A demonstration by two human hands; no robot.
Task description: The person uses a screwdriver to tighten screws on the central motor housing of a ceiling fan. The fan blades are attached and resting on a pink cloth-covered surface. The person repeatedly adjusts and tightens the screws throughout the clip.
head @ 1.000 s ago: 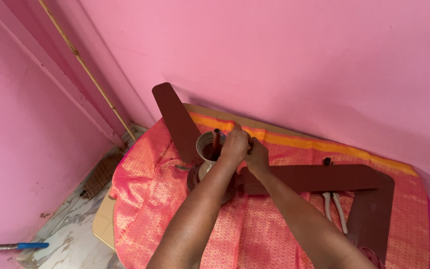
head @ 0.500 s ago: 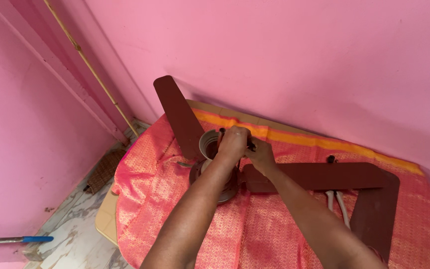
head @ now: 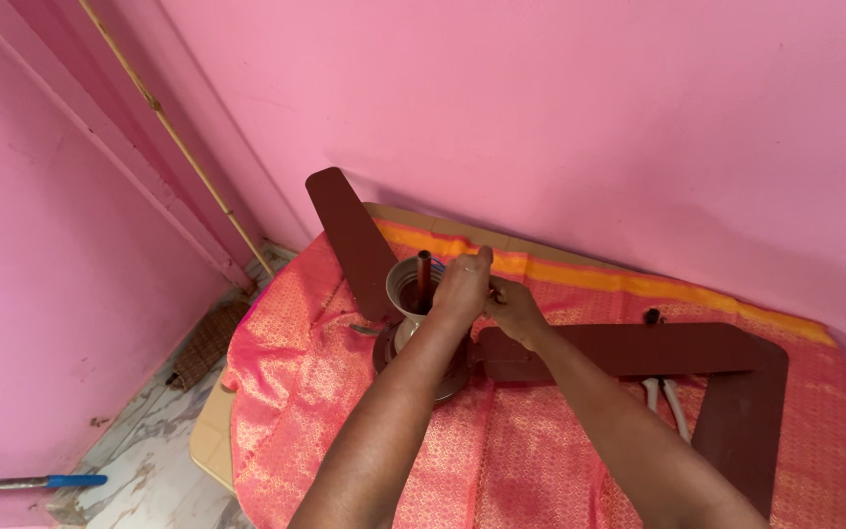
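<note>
Head view: a dark brown metal ceiling fan (head: 413, 333) lies on a table draped with an orange-pink woven cloth with a yellow border stripe (head: 540, 460). Its round motor housing sits near the middle of the frame, with a pale cream metal cup-shaped canopy (head: 405, 286) standing upright on it around a thin brown down-rod (head: 424, 277).

The left hand (head: 460, 292) is at the 3 o'clock edge of the canopy, fingers curled together and pressing against the canopy's rim; whether it grips the rim or only rests on it I cannot tell. The right hand (head: 516, 312) is just beside it at its 4 o'clock, touching it, fingers bent inward and pinching something small that the left hand hides.

One long brown flat fan blade (head: 352, 240) runs from the motor toward 11 o'clock, its rounded tip reaching past the table edge near the pink wall (head: 540, 108). A second brown blade (head: 638, 350) stretches toward 3 o'clock, and a third brown blade (head: 741, 431) lies at 4 o'clock, meeting the second's far end.

Pale white tool handles (head: 665, 402) lie on the cloth between those two blades. A thin bamboo stick (head: 173, 137) leans in the wall corner at 10 o'clock. A blue-tipped metal handle (head: 26, 483) lies on the marble floor at 8 o'clock.
</note>
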